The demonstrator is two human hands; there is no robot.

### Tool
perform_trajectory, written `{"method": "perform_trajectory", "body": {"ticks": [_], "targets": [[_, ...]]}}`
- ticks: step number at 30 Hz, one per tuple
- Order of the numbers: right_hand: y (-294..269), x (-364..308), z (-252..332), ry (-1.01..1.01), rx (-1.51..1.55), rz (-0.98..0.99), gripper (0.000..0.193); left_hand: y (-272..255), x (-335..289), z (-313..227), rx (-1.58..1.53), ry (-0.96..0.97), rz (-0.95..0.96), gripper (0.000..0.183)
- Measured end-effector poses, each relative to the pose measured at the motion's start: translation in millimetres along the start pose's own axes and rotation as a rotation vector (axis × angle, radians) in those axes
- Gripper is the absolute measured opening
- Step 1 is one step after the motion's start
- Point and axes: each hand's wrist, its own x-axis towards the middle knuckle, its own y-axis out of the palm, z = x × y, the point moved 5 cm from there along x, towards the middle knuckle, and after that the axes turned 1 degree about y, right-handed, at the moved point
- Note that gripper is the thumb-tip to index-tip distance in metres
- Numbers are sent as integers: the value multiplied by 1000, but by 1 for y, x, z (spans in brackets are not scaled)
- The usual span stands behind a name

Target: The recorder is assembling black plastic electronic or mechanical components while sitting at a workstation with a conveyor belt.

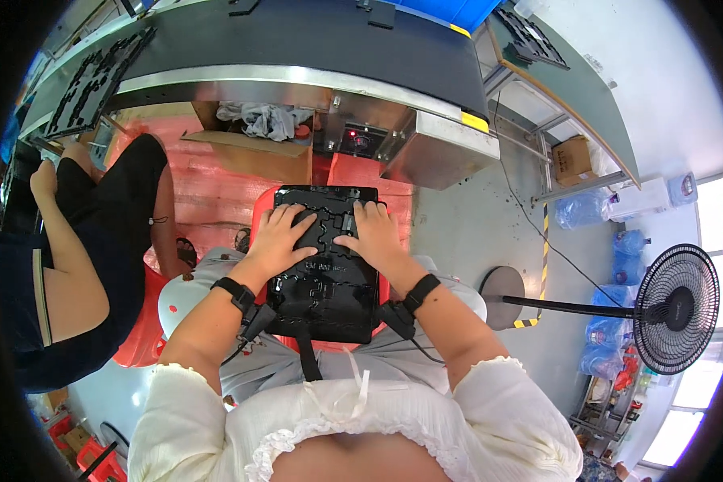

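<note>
A black moulded tray [323, 273] is rested on the lap, its near edge over the knees and its far edge above a red stool [394, 181]. It is judged light and thin, somewhat springy rather than rigid, with a glossy surface that may slip under dry fingers; its raised ribs and cut-outs offer better purchase than the flat parts, and the two side rims are judged the safest place to lift it.

The left hand [279, 238] is laid palm down on the tray's far left part, fingers spread and pressing, nothing clasped. The right hand [373, 231] is laid likewise on the far right, open and flat. Both wrists are bent slightly downward, forearms converging from the lower edge, each wearing a black band.

Beyond, a conveyor [297, 36] is seen, with another tray [96, 80] on its left.
</note>
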Motion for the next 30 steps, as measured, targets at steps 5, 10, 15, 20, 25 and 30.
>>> {"method": "perform_trajectory", "body": {"ticks": [5,10,15,20,25,30], "targets": [[-145,-1,20,-214,338,344,54,0,2,-4,-97,51,-32,60],[-322,107,-58,-81,522,-789,50,5,4,-1,-118,60,25,56],[-274,242,-135,365,-122,-230,69,-13,2,-20,104,119,295,56],[-284,242,-141,288,58,-84,45,-146,71,-39,-35,354,-79,39],[-284,191,-146,280,809,81,29,-251,256,3,166,413,-554,44],[-301,109,-125,13,1243,-128,29,-207,350,28,-33,151,215,71]]}}
